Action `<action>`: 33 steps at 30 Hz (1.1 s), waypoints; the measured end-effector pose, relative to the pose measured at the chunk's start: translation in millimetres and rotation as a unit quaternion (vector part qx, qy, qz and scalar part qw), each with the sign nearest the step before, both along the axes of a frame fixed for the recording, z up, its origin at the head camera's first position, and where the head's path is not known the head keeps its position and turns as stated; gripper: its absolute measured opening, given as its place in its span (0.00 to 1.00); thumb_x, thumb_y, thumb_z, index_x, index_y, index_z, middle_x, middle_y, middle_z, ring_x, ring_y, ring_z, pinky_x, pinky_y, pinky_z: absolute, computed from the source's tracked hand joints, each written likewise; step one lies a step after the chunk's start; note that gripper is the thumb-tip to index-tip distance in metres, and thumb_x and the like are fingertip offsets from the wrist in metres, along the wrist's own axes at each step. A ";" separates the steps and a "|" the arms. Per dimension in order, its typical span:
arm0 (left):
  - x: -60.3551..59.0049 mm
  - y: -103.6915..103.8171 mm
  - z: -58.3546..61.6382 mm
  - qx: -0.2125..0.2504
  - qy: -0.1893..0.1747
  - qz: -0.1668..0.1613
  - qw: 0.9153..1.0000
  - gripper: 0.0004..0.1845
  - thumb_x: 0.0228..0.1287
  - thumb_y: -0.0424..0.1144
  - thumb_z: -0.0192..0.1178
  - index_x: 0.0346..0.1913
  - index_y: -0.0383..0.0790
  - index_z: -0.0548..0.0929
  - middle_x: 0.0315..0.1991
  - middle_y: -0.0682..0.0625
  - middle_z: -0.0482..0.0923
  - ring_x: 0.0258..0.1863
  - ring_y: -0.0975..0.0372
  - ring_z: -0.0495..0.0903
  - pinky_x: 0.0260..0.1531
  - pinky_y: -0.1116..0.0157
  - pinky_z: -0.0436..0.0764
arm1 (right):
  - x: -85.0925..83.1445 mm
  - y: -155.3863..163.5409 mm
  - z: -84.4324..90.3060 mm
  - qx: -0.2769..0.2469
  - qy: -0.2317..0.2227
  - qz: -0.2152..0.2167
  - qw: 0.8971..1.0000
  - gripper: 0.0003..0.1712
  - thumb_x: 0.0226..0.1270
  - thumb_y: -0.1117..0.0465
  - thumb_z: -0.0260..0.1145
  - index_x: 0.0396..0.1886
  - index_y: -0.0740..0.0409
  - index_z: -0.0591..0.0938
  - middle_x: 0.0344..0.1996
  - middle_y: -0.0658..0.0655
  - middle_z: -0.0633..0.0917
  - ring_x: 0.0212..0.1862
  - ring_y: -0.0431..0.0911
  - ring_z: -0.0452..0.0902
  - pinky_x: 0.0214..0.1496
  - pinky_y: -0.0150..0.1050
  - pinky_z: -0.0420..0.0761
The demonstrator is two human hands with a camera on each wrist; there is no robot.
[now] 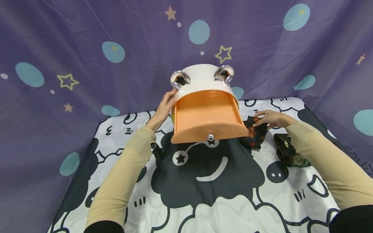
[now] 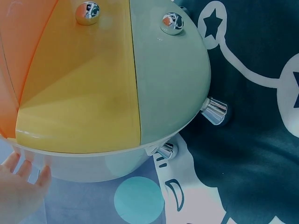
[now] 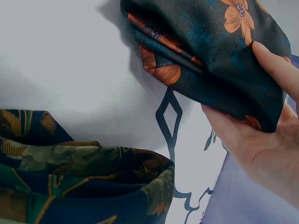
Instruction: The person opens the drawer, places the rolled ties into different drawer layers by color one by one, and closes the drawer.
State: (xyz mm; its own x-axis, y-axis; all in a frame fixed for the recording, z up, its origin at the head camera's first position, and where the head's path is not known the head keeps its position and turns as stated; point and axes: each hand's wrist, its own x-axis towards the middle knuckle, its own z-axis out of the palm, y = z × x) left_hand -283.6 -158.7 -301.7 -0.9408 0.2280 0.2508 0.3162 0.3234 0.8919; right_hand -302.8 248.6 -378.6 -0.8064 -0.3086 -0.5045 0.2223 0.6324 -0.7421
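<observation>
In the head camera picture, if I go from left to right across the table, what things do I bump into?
left hand → orange drawer pulled out of the white cabinet → dark cloth with orange flowers under the right hand → green leafy cloth

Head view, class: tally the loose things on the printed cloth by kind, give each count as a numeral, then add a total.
Drawer cabinets: 1, the white cabinet with its orange drawer pulled out
Folded cloths: 2, the floral cloth and the leafy green cloth
Total: 3
</observation>
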 end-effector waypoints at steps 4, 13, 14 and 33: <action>-0.4 -0.6 -0.2 -0.008 -0.003 0.000 1.000 0.22 0.68 0.40 0.43 0.62 0.34 0.62 0.65 0.45 0.53 0.64 0.58 0.52 0.62 0.67 0.54 | 1.6 1.5 1.6 -0.024 -0.001 -0.001 1.000 0.39 0.55 0.57 0.65 0.61 0.66 0.58 0.62 0.71 0.54 0.58 0.60 0.61 0.44 0.47 0.77; 12.3 2.8 13.9 -0.006 -0.030 -0.011 0.999 0.23 0.68 0.39 0.42 0.63 0.33 0.59 0.66 0.44 0.51 0.65 0.57 0.49 0.63 0.65 0.53 | 7.7 5.5 18.4 -0.034 0.026 -0.011 0.999 0.37 0.55 0.58 0.65 0.60 0.66 0.60 0.57 0.68 0.62 0.36 0.41 0.77 0.37 0.42 0.80; 15.3 3.9 16.6 -0.007 -0.029 -0.011 0.999 0.23 0.68 0.38 0.42 0.62 0.32 0.59 0.66 0.43 0.50 0.65 0.56 0.49 0.63 0.64 0.53 | 8.5 6.1 20.3 -0.036 0.028 -0.015 0.999 0.37 0.55 0.57 0.66 0.60 0.65 0.61 0.56 0.68 0.63 0.36 0.42 0.77 0.37 0.43 0.80; 8.9 0.9 6.8 0.001 -0.014 -0.012 1.000 0.22 0.69 0.39 0.42 0.62 0.33 0.61 0.66 0.44 0.51 0.66 0.59 0.48 0.63 0.65 0.52 | 31.7 22.5 60.2 -0.060 0.078 -0.032 0.995 0.29 0.54 0.55 0.66 0.53 0.60 0.68 0.46 0.60 0.74 0.38 0.46 0.77 0.39 0.46 0.79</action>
